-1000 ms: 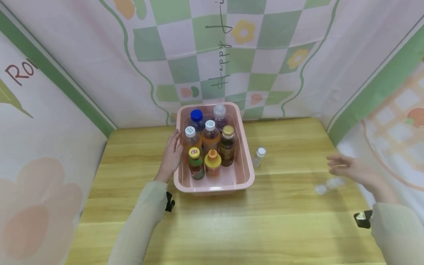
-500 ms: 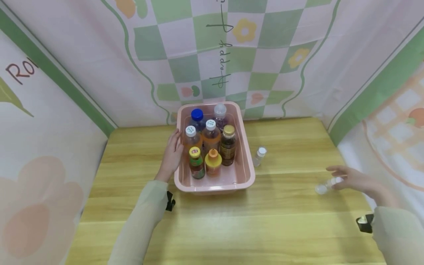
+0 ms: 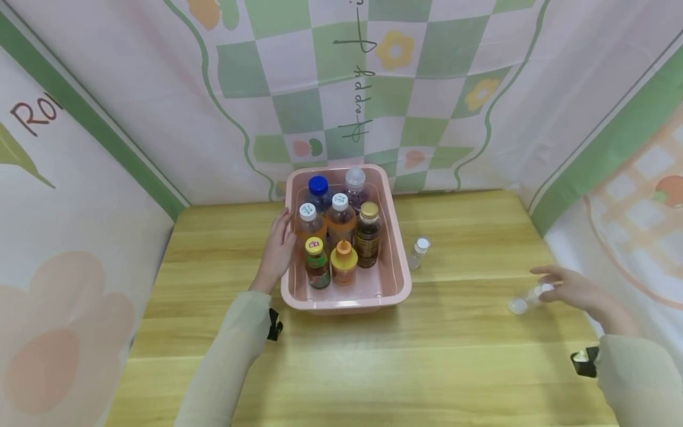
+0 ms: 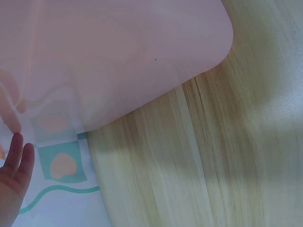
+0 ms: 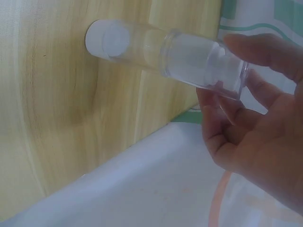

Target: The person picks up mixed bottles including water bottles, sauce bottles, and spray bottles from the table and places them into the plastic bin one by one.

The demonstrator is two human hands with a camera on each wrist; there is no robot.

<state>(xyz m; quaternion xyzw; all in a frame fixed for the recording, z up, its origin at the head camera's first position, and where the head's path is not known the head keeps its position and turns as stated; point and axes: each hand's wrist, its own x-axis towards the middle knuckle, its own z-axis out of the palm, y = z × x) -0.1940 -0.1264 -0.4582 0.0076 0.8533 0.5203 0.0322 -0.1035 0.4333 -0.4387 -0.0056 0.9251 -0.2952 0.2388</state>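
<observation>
My left hand (image 3: 276, 252) rests with extended fingers along the left side of a pink plastic bin (image 3: 347, 305). In the left wrist view its fingertips (image 4: 18, 142) meet the bin's outer wall (image 4: 156, 33). On the right, my right hand (image 3: 576, 292) pinches the top end of a small clear bottle with a white base (image 5: 142, 45), thumb on one side and fingers curled on the other. The bottle stands upright on the table. Another small clear bottle with a white cap (image 3: 418, 254) stands just right of the bin.
Several bottles stand in the bin, among them a blue-capped one (image 3: 318, 187), a dark gold-capped one (image 3: 368, 237), a yellow-capped one (image 3: 317, 267) and an orange-nozzled one (image 3: 343, 264). Printed cloth (image 3: 427, 118) hangs behind and beside the wooden table (image 3: 427, 367).
My right hand has come down onto the small clear bottle and its fingers now hold the top end. The left hand and the bin have stayed put.
</observation>
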